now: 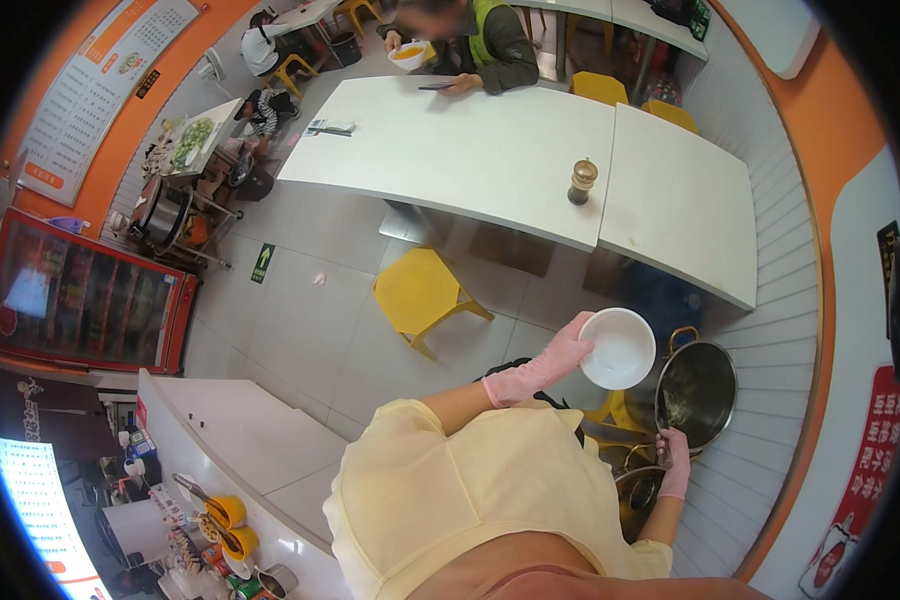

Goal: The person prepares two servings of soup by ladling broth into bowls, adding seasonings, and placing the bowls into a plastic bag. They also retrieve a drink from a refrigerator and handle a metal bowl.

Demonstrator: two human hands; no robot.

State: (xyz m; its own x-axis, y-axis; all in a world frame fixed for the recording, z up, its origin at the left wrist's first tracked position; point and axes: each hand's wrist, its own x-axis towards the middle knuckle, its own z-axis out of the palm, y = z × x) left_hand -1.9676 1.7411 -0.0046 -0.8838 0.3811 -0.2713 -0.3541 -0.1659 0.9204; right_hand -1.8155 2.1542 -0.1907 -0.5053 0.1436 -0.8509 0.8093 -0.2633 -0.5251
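My left hand (566,352), in a pink glove, grips the rim of a white bowl (619,348). The bowl's inside faces up and nothing can be made out in it. My right hand (673,457), gloved too, is closed around the handle of a ladle (661,416) at the near rim of a tall metal stockpot (712,382). The ladle's far end goes down into the pot, where its bowl is hard to make out. Pale food or liquid shows dimly inside. The white bowl is held just left of the pot.
A second metal pot (634,499) sits near my right forearm, and a yellow stool (420,292) stands ahead. Across the long white table (450,142), holding a pepper mill (582,181), a person (495,45) has a bowl and a phone. A counter (262,420) runs at left.
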